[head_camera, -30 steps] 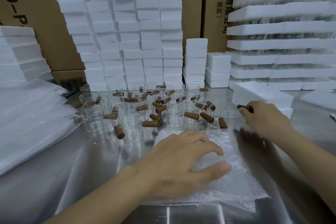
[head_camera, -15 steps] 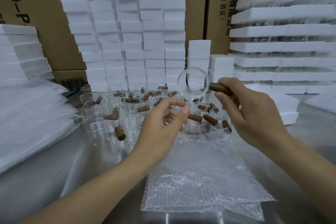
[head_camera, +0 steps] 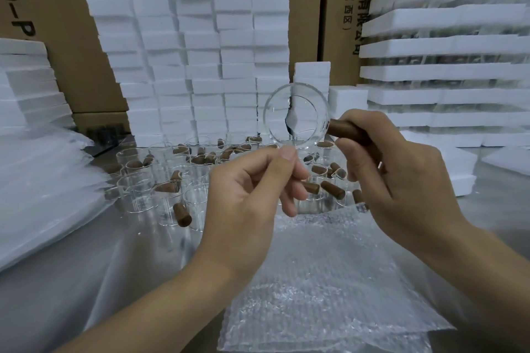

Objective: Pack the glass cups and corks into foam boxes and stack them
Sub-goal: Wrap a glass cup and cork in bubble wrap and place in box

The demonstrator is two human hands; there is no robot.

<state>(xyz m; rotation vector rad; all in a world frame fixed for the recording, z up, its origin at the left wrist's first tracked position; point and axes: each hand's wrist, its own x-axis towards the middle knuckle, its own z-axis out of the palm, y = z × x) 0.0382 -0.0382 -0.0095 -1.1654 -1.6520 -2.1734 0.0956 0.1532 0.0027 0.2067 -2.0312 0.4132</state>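
Glass cup (head_camera: 296, 115) pinched by left hand (head_camera: 252, 195); right hand (head_camera: 401, 178) grips cork (head_camera: 348, 130).

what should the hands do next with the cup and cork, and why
Probably slip the cork in the right hand into the glass cup: the left hand holds it raised, mouth open, cork right beside the rim.

One glass cup (head_camera: 296, 114) and one cork (head_camera: 348, 130) are being held up; too many more to count are crowding the desk (head_camera: 71, 281).
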